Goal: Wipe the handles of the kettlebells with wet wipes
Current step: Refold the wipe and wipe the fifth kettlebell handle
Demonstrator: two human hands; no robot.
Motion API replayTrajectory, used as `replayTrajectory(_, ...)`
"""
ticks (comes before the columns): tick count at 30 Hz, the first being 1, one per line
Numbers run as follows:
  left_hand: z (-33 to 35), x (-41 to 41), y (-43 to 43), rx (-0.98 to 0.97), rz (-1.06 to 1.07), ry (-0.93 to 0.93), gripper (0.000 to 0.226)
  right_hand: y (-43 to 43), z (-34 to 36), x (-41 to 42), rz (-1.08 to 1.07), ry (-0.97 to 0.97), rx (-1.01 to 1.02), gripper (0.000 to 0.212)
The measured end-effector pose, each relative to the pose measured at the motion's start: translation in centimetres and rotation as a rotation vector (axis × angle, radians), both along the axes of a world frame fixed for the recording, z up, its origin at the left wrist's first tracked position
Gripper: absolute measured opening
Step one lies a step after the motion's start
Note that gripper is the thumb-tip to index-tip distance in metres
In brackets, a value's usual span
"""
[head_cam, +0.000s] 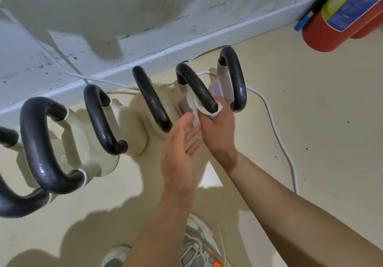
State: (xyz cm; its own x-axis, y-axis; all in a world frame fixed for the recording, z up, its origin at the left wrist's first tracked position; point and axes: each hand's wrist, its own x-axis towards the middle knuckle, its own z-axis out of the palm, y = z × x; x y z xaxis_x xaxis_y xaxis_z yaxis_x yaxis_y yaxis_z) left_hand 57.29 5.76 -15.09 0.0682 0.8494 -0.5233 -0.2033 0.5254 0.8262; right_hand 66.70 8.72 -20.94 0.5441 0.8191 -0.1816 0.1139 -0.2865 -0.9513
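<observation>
Several kettlebells stand in a row along the wall, each with a black handle. Cream ones are on the left (97,119), pale pink ones on the right (232,80). My right hand (217,129) grips a white wet wipe (199,105) wrapped round the near end of one pink kettlebell's handle (196,86). My left hand (180,152) hovers just left of it with straight fingers, its fingertips near the hanging part of the wipe, holding nothing.
A white cable (277,129) runs along the skirting board and curves across the floor to the right of the kettlebells. A red fire extinguisher (331,21) stands at the top right. My shoes (199,244) are at the bottom edge.
</observation>
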Motion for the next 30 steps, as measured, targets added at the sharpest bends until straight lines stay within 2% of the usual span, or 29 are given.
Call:
replayTrajectory(3, 0.3, -1.2, -0.6, 0.080, 0.053, 0.041, 0.038, 0.6, -0.5, 0.2, -0.001, 0.050, -0.027, 0.028)
replayTrajectory(4, 0.3, -1.7, -0.8, 0.086, 0.063, 0.050, 0.037, 0.7, -0.5, 0.2, -0.004, 0.064, -0.044, 0.029)
replayTrajectory(8, -0.2, -2.7, -1.6, 0.051, 0.101, 0.082, 0.036, 1.3, 0.3, 0.7, 0.040, -0.027, -0.131, 0.026)
replayTrajectory(12, -0.2, -2.7, -2.0, 0.015, 0.105, 0.083, 0.035, 3.1, 2.1, 2.3, 0.237, -0.184, -0.300, 0.015)
replayTrajectory(15, -0.1, -2.3, -1.9, -0.009, 0.107, 0.106, 0.034, 4.5, 3.2, 2.7, 0.321, -0.206, -0.392, 0.011)
replayTrajectory(18, -0.1, -2.2, -1.7, -0.011, 0.091, 0.128, 0.033, 4.3, 3.2, 2.1, 0.235, -0.141, -0.364, 0.022)
replayTrajectory(22, -0.6, -1.1, -1.4, -0.012, 0.026, 0.099, 0.028, 1.9, 2.2, 0.8, 0.075, -0.052, -0.159, 0.031)
replayTrajectory(24, -1.1, -0.1, -1.2, -0.035, 0.016, 0.025, 0.032, 0.9, 1.3, 0.7, 0.075, -0.045, -0.164, 0.031)
replayTrajectory(26, -1.7, 0.6, -1.1, -0.067, 0.033, -0.033, 0.037, 0.2, 1.0, 1.0, 0.076, 0.055, -0.178, 0.030)
replayTrajectory(30, -3.5, 1.5, -0.6, -0.041, 0.028, -0.014, 0.037, -1.1, 1.5, 1.4, 0.147, 0.273, -0.178, 0.038)
